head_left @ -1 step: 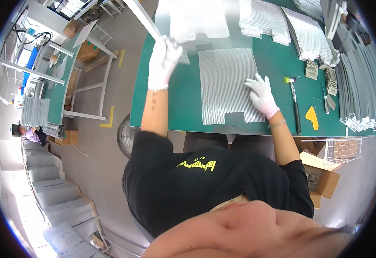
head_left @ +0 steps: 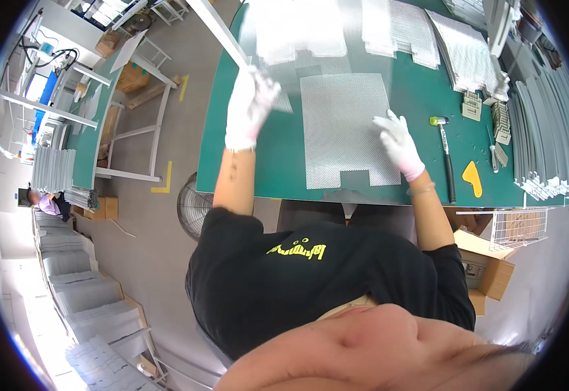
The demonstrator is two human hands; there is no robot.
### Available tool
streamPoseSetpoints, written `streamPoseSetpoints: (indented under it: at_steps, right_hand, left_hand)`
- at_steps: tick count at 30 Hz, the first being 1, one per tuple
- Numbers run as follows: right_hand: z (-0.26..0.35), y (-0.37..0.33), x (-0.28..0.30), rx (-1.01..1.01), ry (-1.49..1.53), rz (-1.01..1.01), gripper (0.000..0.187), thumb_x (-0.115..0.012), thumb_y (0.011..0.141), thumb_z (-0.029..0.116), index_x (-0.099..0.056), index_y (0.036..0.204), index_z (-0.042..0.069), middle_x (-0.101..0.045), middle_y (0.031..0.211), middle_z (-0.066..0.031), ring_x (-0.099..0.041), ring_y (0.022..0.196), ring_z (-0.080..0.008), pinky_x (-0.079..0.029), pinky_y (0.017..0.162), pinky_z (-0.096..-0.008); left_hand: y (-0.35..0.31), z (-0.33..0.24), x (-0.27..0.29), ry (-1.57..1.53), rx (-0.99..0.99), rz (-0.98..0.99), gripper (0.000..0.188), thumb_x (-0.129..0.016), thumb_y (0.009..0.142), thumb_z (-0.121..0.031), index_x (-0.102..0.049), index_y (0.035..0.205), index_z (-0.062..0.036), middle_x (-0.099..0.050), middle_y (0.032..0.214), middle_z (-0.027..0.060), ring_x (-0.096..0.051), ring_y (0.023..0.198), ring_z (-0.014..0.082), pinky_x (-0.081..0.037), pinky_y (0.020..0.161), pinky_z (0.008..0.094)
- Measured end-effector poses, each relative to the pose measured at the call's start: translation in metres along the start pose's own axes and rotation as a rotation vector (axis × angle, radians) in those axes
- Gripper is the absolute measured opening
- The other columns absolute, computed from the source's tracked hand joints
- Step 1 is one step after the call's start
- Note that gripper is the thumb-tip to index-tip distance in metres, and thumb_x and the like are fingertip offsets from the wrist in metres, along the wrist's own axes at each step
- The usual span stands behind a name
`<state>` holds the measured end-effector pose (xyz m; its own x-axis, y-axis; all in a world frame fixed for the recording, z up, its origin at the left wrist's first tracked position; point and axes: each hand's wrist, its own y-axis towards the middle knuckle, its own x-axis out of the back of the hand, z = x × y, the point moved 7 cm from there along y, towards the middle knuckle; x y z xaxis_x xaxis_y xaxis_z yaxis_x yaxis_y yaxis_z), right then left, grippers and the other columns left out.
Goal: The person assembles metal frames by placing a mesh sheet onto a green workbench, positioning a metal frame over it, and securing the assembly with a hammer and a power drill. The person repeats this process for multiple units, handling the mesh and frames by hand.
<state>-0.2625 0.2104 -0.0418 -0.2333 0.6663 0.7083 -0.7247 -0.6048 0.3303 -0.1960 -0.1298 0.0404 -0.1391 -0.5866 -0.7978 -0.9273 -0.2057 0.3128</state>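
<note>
Your gloved left hand (head_left: 252,107) has its fingers curled on a mesh sheet (head_left: 283,103), whose corner shows beside the knuckles; the rest of that sheet is blurred. Your gloved right hand (head_left: 401,146) is open, fingers apart, with the fingertips over the near-right edge of a flat mesh panel (head_left: 343,124). You could be pressing it or just above it; I cannot tell which. The panel lies on the green table (head_left: 271,156) between your two hands, its notched end toward your body.

On your black shirt (head_left: 284,274) there is yellow lettering (head_left: 297,250), and the hammer (head_left: 446,156) to the right of your right hand has small markings on its handle, too small to read.

Past the hammer, further right, you have a yellow scraper (head_left: 472,179), a thin-shafted tool (head_left: 493,153) and stacked metal brackets (head_left: 471,105). Long metal strips (head_left: 538,124) are piled beyond them. Mesh stacks (head_left: 297,32) lie ahead of both hands. A white bar (head_left: 216,29) slants down to your left glove, overlapping it in view, so it borders that hand's far side; contact is unclear. The floor fan (head_left: 190,205) stands off the table, behind and left of your left hand.
</note>
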Motion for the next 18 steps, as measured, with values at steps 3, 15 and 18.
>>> streamPoseSetpoints:
  at_steps: [3,15,18]
  right_hand:
    - [0.022,-0.002,0.015,-0.244,1.357,-0.018,0.06,-0.051,0.102,0.031,-0.034,0.152,0.005,-0.061,0.131,-0.0195,-0.055,0.127,-0.0297,-0.038,0.111,-0.0403]
    - [0.045,-0.073,0.092,-0.348,0.968,-0.341,0.084,-0.064,0.088,-0.001,-0.019,0.159,0.006,-0.061,0.098,-0.0062,-0.059,0.078,-0.0123,-0.052,0.076,-0.0262]
    - [0.022,-0.084,0.096,-0.311,0.988,-0.402,0.083,-0.059,0.088,-0.004,-0.017,0.159,0.004,-0.06,0.101,-0.0071,-0.059,0.077,-0.0133,-0.052,0.076,-0.0276]
  left_hand:
    - [-0.089,0.025,-0.018,0.343,-0.022,-0.038,0.028,-0.061,0.099,-0.015,-0.055,0.125,-0.0046,-0.063,0.115,0.0113,-0.062,0.103,0.0227,-0.049,0.099,0.0465]
    - [-0.075,0.014,0.04,0.972,0.092,-0.267,0.034,-0.055,0.102,-0.02,-0.062,0.127,0.0028,-0.067,0.121,0.0129,-0.063,0.111,0.0187,-0.049,0.099,0.0323]
    - [0.006,-0.015,0.131,1.346,-0.073,-0.535,0.056,-0.066,0.095,-0.034,-0.054,0.131,0.0079,-0.059,0.13,0.0226,-0.058,0.118,0.0317,-0.044,0.105,0.0412]
